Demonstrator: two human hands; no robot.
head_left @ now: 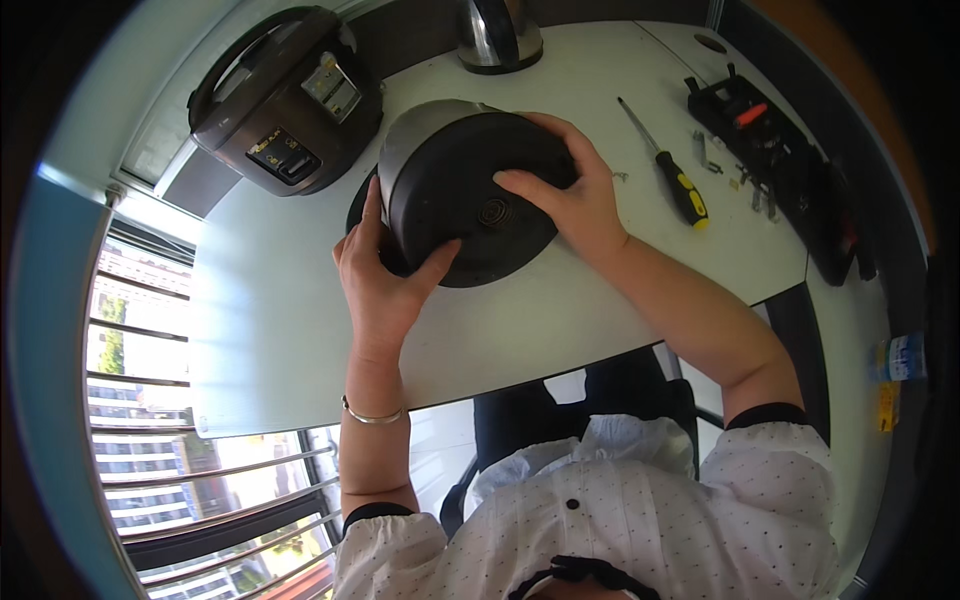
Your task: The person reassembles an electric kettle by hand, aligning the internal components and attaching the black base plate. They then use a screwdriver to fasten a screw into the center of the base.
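Observation:
A silver-bodied electric kettle (478, 165) is tilted over the table, its round black underside facing me with a small ringed connector at the middle. My left hand (385, 270) grips its left edge, fingers round the side and thumb on the underside. From the upper right, my right hand (580, 190) holds the rim, with the thumb pressed on the black face. Part of a dark piece shows behind the kettle's left side; its shape is mostly hidden.
A dark brown pressure cooker (290, 110) stands at the back left. Behind is another steel kettle (498, 40). On the right lie a yellow-black screwdriver (675, 180), small metal parts (707, 155) and a black tool case (780, 150). A bottle (903, 358) is far right.

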